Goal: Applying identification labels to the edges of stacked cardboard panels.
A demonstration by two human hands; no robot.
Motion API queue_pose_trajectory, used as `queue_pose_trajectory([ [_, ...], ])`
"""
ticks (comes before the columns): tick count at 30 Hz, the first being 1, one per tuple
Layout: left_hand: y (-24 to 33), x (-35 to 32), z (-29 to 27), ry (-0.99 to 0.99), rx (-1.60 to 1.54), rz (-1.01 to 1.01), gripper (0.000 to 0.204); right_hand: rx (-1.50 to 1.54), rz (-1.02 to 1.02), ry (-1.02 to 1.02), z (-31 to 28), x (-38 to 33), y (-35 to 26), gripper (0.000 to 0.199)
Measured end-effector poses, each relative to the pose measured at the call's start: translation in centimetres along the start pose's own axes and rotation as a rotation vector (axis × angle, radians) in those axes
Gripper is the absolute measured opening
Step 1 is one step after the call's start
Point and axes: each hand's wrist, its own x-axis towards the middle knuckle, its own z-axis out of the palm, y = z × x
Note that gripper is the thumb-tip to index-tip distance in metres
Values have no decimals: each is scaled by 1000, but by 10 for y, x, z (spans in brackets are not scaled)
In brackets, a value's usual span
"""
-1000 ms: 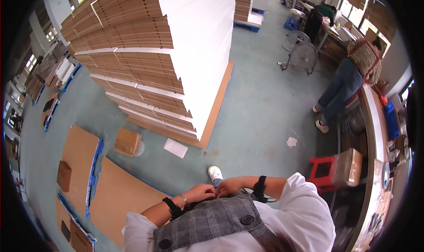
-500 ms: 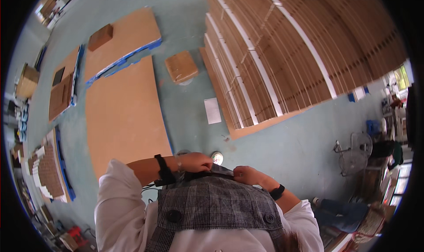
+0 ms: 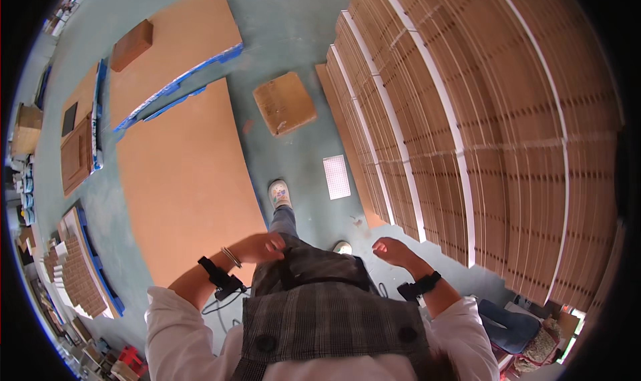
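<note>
the left hand (image 3: 260, 249) is curled close by the gray checked apron (image 3: 327, 324). the right hand (image 3: 395, 252) is curled too, just apart from it. the apron sits between them. i cannot tell if either hand grips anything.

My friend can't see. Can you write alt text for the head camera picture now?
Seen from above, a person's left hand and right hand are apart, near their grey checked apron. A tall stack of brown cardboard rises on the right; a wide brown sheet lies on the left, with a brown box between.
</note>
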Motion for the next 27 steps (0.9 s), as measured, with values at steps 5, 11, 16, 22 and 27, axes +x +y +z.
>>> queue_pose_trajectory([
  [5, -30, 74, -132, 358, 86, -28, 24, 77, 80, 81, -33, 115, 7, 25],
  [11, -90, 142, -230, 536, -135, -178, 23, 41, 225, 149, -31, 274, 31, 30],
  [16, -163, 227, -246, 604, -261, -315, 36, -130, 272, 99, 6, 419, 106, 38],
  [22, -236, 341, -271, 764, -440, -388, 70, -247, 249, 222, 38, 537, 178, 38],
  [27, -270, 414, -298, 844, -623, -406, 78, -634, 130, 186, 56, 590, 224, 45],
])
